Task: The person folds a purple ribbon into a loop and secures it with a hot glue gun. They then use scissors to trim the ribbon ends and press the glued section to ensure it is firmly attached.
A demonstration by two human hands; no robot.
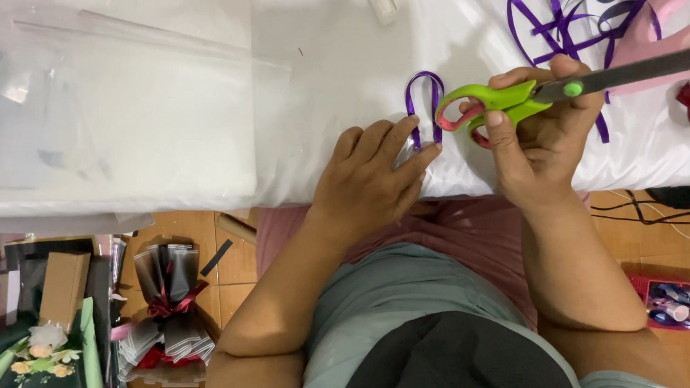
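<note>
Purple ribbon loop sits on the white table near its front edge, and that's where all the action is. Starting far left, clear plastic sheets lie spread flat on the table, well apart from my hands. Down on the floor at left, a small bouquet and a bundle of wrapped sleeves tied with red ribbon. Moving in: my left hand presses down flat, fingers stretched out, fingertips pinning the loose ends of the loop against the table. Just beside it, my right hand is clenched through the handles of the green scissors, blades pointing right. Further right, a tangle of purple ribbon lies near a pink tape roll.
</note>
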